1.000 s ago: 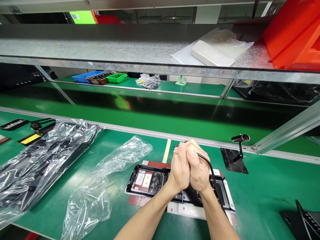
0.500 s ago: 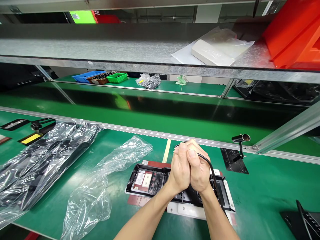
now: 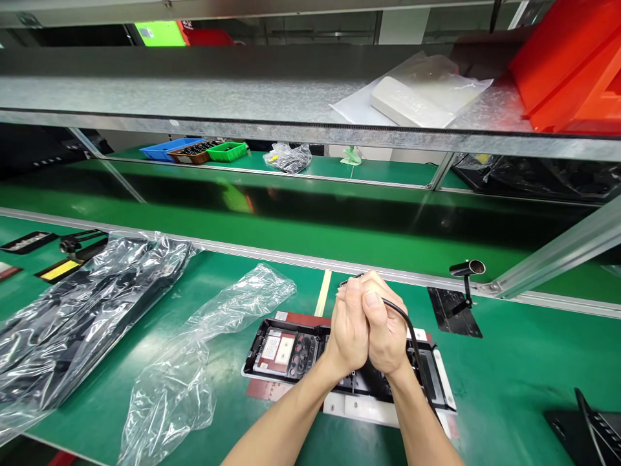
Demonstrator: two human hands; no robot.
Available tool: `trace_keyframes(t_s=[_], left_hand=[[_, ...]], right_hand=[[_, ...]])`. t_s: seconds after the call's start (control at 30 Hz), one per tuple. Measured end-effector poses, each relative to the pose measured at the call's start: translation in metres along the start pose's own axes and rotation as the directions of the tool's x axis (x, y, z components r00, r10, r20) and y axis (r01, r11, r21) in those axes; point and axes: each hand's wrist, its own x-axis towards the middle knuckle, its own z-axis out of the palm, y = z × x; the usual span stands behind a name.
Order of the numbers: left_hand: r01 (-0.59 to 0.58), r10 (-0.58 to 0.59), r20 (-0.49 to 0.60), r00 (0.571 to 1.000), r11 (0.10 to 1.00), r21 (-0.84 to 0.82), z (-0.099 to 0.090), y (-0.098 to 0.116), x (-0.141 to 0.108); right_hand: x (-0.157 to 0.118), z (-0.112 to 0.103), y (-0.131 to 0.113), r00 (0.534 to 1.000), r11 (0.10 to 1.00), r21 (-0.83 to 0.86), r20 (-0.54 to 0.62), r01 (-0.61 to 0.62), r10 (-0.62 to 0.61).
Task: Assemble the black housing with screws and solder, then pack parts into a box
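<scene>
My left hand [image 3: 350, 329] and my right hand [image 3: 387, 323] are both closed, pressed side by side with thumbs uppermost. A black cable [image 3: 405, 314] runs through them; a short bit shows beyond the left fingers, and the rest drops past my right wrist. What else the fists may cover is hidden. Below them lies a long black housing [image 3: 252, 355], its inner side up, with a labelled plate and a dark block with round reddish spots at its left end. My forearms hide its middle. Under it a white fixture [image 3: 369, 410] with screws and a reddish-brown board [image 3: 264, 389] show.
A crumpled clear bag [image 3: 179, 382] lies left of the housing, and bagged black parts [image 3: 82, 317] farther left. At right are a small metal tube on a stand [image 3: 467, 268] and a black part [image 3: 582, 427]. A metal shelf [image 3: 242, 97] crosses above the green bench.
</scene>
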Motion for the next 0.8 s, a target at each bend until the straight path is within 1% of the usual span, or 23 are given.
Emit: trace_keyframes(t_s=[0.2, 0.37, 0.5, 0.6, 0.8], left_hand=[[0.02, -0.02, 0.008, 1.0, 1.0, -0.01, 0.0007, -0.0036, -0.002], [0.032, -0.03, -0.053, 0.998, 0.998, 0.045, 0.0015, -0.0052, -0.0032], [0.019, -0.019, -0.019, 1.0, 1.0, -0.001, 0.0015, -0.0038, -0.0023], [0.008, -0.008, -0.025, 1.0, 1.0, 0.014, 0.0014, -0.0043, -0.0028], [0.037, -0.037, -0.013, 0.999, 0.999, 0.002, 0.0012, -0.0047, -0.0035]], right_hand=[[-0.001, -0.0004, -0.0006, 1.0, 1.0, -0.003, 0.0, -0.004, 0.004], [0.0, 0.0003, -0.0004, 1.0, 1.0, -0.006, 0.003, -0.003, 0.003], [0.0, 0.0, -0.0001, 1.0, 1.0, -0.01, 0.004, 0.001, -0.001], [-0.0006, -0.0002, 0.0, 1.0, 1.0, -0.011, 0.004, 0.004, -0.004], [-0.0003, 0.0004, 0.001, 1.0, 1.0, -0.01, -0.001, 0.015, -0.015]])
